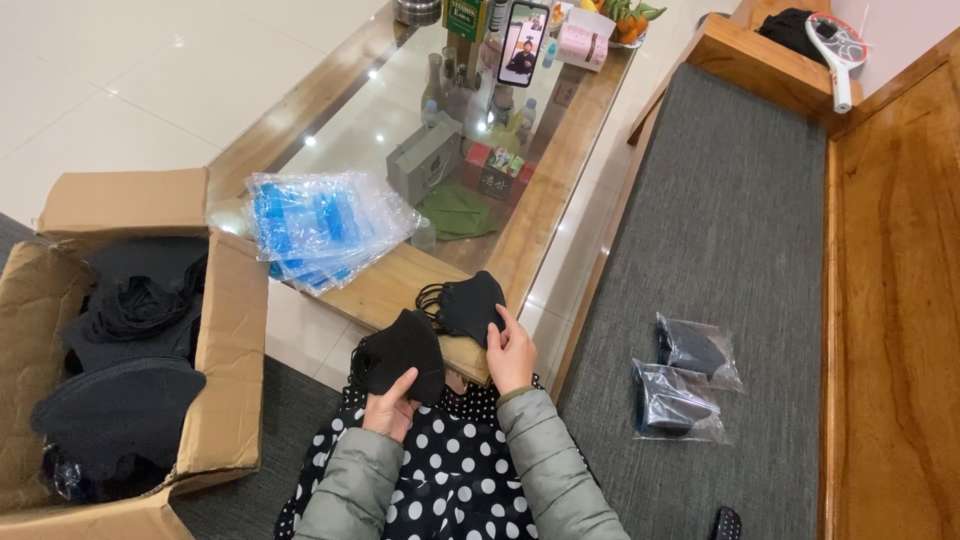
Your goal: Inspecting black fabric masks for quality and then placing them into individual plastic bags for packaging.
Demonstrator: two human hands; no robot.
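Note:
My left hand (391, 408) holds a folded black face mask (400, 355) above my lap. My right hand (511, 355) rests on a small pile of black masks (468, 303) that lies on the near corner of the wooden, glass-topped table (560, 180). A stack of clear plastic bags with blue print (320, 225) lies on the table's near left end. An open cardboard box (225, 350) at my left holds many black masks (125, 400). Two sealed clear bags, each with black masks inside (685, 385), lie on the grey bench cushion to my right.
A phone (523, 42) stands upright at the far end of the table among boxes, bottles and a bowl of fruit (628, 20). An electric fly swatter (838, 45) lies on the wooden bench arm. White floor tiles lie to the left.

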